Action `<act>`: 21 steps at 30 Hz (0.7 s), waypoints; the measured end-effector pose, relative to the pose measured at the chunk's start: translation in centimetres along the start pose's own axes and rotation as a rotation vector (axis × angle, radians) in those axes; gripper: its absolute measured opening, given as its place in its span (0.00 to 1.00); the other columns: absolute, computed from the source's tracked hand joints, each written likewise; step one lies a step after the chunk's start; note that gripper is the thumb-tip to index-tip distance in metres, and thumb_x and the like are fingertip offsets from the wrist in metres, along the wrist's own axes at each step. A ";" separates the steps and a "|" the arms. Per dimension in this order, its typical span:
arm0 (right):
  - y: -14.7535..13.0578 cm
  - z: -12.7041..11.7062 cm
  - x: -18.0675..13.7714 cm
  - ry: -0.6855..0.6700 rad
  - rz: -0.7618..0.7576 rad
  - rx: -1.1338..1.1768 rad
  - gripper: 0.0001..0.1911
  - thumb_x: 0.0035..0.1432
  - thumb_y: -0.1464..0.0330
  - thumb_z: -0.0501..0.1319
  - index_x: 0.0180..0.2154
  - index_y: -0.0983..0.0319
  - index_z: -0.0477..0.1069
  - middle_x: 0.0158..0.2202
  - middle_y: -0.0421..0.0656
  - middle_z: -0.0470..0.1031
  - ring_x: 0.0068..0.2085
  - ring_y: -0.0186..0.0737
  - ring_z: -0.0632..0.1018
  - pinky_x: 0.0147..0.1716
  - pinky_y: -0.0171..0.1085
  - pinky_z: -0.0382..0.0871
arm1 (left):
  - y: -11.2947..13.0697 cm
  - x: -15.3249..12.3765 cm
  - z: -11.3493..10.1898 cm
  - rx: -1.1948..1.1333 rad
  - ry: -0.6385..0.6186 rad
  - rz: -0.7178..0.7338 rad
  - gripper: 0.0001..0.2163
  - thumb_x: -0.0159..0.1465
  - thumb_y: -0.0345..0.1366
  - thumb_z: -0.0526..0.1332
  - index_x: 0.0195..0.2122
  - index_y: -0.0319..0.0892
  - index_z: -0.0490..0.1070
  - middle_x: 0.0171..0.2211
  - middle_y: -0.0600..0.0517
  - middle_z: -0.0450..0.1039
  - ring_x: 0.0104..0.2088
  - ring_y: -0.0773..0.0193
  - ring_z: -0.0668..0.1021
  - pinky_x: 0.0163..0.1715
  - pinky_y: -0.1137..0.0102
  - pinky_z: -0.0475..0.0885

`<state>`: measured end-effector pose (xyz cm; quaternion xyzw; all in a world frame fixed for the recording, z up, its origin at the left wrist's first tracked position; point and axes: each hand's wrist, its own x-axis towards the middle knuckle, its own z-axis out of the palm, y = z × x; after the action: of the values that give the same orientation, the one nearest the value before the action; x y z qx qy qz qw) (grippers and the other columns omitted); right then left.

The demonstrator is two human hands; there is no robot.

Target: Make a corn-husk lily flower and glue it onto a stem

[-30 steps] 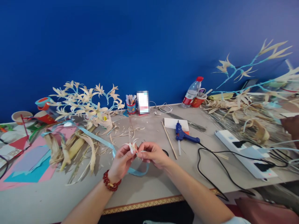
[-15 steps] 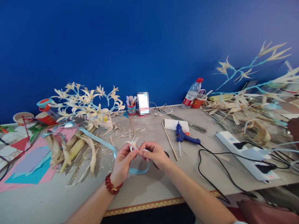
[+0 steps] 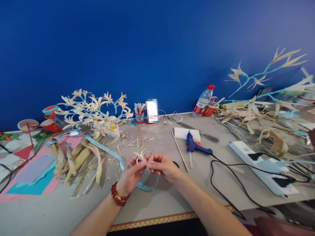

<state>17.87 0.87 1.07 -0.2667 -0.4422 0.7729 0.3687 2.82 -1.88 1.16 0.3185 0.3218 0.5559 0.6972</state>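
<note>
Okay so both forearms come up from the bottom edge and angle inward, meeting in a V over the middle of the table (image 3: pixel 172 201). The left hand (image 3: pixel 131 172) is nearly closed, thumb and fingertips pinched on a small pale flower (image 3: pixel 141 155), petals pointing up and fanning out above the knuckles. Red bead bracelet (image 3: pixel 119 196) on that wrist. The right hand (image 3: pixel 164 166) is right up against it, fingers curled, thumb and index pinched together just below the petals. Looks like it's got the light blue ribbon (image 3: pixel 146 186) there, but the fingertips hide exactly how. The ribbon loops down under the hands, and more of it trails off to the left.

Just past the right hand there's a wooden stick (image 3: pixel 180 151), then a blue glue gun (image 3: pixel 197 146) lying flat, and further right a white power strip (image 3: pixel 261 168). Over on the left: dried husks (image 3: pixel 80 159), and behind those a big flower spray (image 3: pixel 97 113) on blue stems. Tilted bottle (image 3: pixel 203 102) at the back by the blue wall (image 3: pixel 152 49).
</note>
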 end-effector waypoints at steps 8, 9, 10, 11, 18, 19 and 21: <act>-0.3 0.2 -0.5 0.238 -0.371 -0.605 0.07 0.54 0.65 0.63 0.28 0.62 0.73 0.26 0.39 0.74 0.30 0.35 0.71 0.30 0.33 0.61 | -1.0 0.2 -0.1 0.159 0.175 0.150 0.07 0.53 0.34 0.68 0.28 0.40 0.71 0.26 0.57 0.66 0.26 0.71 0.68 0.29 0.75 0.64; -0.4 0.2 -0.5 0.242 -0.378 -0.658 0.07 0.55 0.66 0.63 0.28 0.62 0.74 0.26 0.39 0.74 0.29 0.35 0.71 0.29 0.32 0.60 | -1.0 0.2 -0.1 0.187 0.189 0.166 0.07 0.54 0.34 0.68 0.28 0.40 0.71 0.26 0.56 0.66 0.26 0.71 0.67 0.29 0.75 0.64; -0.5 0.2 -0.5 0.239 -0.373 -0.682 0.07 0.55 0.66 0.63 0.28 0.62 0.74 0.26 0.39 0.73 0.29 0.35 0.71 0.29 0.32 0.60 | -1.1 0.2 -0.2 0.207 0.201 0.177 0.07 0.54 0.34 0.68 0.28 0.40 0.71 0.26 0.56 0.67 0.26 0.72 0.67 0.29 0.75 0.63; -0.5 0.2 -0.5 0.232 -0.353 -0.669 0.07 0.55 0.66 0.63 0.28 0.62 0.74 0.25 0.39 0.73 0.29 0.34 0.71 0.28 0.32 0.60 | -1.1 0.2 -0.2 0.217 0.211 0.185 0.07 0.54 0.34 0.68 0.28 0.40 0.70 0.26 0.56 0.67 0.26 0.72 0.67 0.28 0.75 0.63; -0.5 -0.2 0.0 0.107 -0.072 -0.151 0.15 0.45 0.59 0.70 0.24 0.64 0.71 0.19 0.35 0.67 0.19 0.27 0.62 0.19 0.30 0.54 | -0.6 0.1 -0.1 0.188 0.138 0.172 0.07 0.54 0.35 0.67 0.26 0.41 0.70 0.25 0.56 0.68 0.24 0.71 0.65 0.26 0.74 0.61; -0.5 -0.2 0.1 0.083 -0.047 -0.093 0.15 0.44 0.60 0.71 0.24 0.64 0.71 0.19 0.35 0.67 0.19 0.26 0.61 0.19 0.29 0.53 | -0.5 0.0 -0.1 0.171 0.116 0.161 0.07 0.54 0.35 0.67 0.26 0.41 0.70 0.25 0.56 0.68 0.24 0.72 0.64 0.26 0.74 0.60; -0.4 -0.1 0.1 0.034 0.005 -0.008 0.15 0.43 0.61 0.71 0.24 0.64 0.70 0.18 0.35 0.67 0.18 0.25 0.60 0.18 0.29 0.50 | -0.2 -0.1 0.0 0.127 0.071 0.135 0.07 0.54 0.34 0.67 0.25 0.40 0.70 0.25 0.56 0.68 0.23 0.73 0.64 0.25 0.75 0.60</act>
<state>18.01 1.10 1.34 -0.2824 -0.4382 0.7675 0.3731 2.92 -2.02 1.00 0.3631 0.3586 0.5910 0.6248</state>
